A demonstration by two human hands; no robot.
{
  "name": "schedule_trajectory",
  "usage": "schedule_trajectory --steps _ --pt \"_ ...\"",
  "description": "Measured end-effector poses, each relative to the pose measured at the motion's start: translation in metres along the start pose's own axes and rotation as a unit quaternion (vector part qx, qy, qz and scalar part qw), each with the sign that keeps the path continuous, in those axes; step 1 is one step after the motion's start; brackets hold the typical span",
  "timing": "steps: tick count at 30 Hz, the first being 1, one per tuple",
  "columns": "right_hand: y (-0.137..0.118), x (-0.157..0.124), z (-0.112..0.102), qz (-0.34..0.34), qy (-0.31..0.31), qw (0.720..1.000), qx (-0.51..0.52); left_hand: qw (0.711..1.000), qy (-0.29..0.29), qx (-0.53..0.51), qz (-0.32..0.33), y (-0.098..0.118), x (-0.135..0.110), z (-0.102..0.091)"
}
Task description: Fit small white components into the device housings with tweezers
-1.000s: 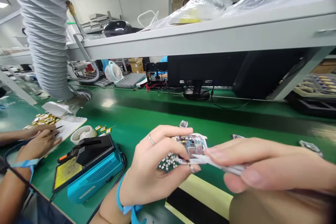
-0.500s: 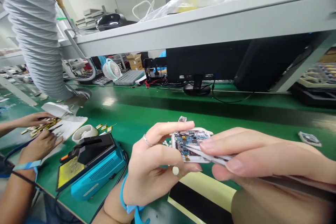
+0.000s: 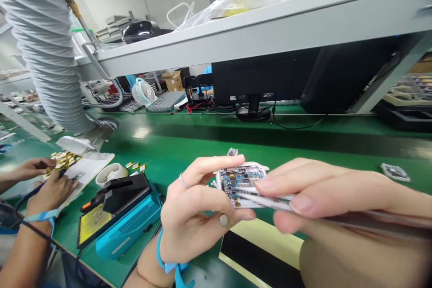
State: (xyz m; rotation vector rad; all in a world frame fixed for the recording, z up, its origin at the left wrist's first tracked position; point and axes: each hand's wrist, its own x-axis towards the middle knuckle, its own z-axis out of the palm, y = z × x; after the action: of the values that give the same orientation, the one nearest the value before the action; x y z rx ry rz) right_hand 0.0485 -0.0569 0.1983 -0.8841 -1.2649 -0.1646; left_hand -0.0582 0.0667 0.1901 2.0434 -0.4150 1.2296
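Note:
A small white device housing with an exposed circuit board point(image 3: 238, 180) is gripped by its edges in my left hand point(image 3: 197, 207), above the green bench. My left hand wears a ring and a blue wrist strap. My right hand point(image 3: 324, 198) pinches a pair of metal tweezers point(image 3: 270, 201), whose tips are apart and lie over the lower middle of the board. Whether the tips touch a part cannot be made out. Under my hands lies a yellow sheet with a black strip point(image 3: 259, 256). Just behind the housing sits a small clear-and-grey piece point(image 3: 232, 152).
A blue soldering station point(image 3: 130, 220) with a yellow sponge stands to the left, near a white roll point(image 3: 111, 173). A co-worker's hands point(image 3: 50, 184) work over small yellow parts. A monitor point(image 3: 263, 76) sits behind, under a shelf point(image 3: 256, 31). Another small housing point(image 3: 395, 172) lies right.
The tweezers, the housing and both my hands have shifted slightly left in view. The housing stays in my left hand. The co-worker's hands have moved a little.

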Motion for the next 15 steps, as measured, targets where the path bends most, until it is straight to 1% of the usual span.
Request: schedule_trajectory --steps 1,3,5,6,7,10,12,13,15 --pt "-0.001 0.002 -0.003 0.009 -0.019 1.000 0.008 1.000 0.001 0.000 0.001 0.000 0.000 0.000" --pt "-0.003 0.004 -0.010 0.025 -0.087 0.996 0.009 1.000 0.000 0.004 0.006 0.001 0.000 0.000" --pt "-0.005 0.003 -0.013 0.022 -0.119 0.992 -0.018 1.000 -0.001 0.007 0.006 0.000 0.000 0.000" --pt "-0.006 0.002 -0.012 0.013 -0.118 0.992 -0.047 1.000 0.003 0.006 0.003 0.000 0.000 0.000" --pt "-0.007 0.000 -0.010 0.005 -0.103 0.992 -0.078 1.000 0.009 0.003 0.000 0.000 0.000 0.000" --pt "-0.009 -0.004 -0.002 -0.002 -0.032 0.990 -0.134 1.000 0.021 -0.005 -0.005 -0.001 -0.001 0.000" --pt "-0.009 -0.003 0.000 0.018 -0.001 0.995 -0.098 1.000 0.021 -0.002 -0.003 0.000 -0.001 0.000" --pt "-0.010 -0.002 0.000 0.034 -0.002 0.997 -0.063 1.000 0.021 -0.001 -0.001 0.000 -0.001 0.000" --pt "-0.010 0.000 -0.002 0.063 -0.025 0.998 0.004 1.000 0.021 0.000 0.004 0.001 -0.002 0.000"
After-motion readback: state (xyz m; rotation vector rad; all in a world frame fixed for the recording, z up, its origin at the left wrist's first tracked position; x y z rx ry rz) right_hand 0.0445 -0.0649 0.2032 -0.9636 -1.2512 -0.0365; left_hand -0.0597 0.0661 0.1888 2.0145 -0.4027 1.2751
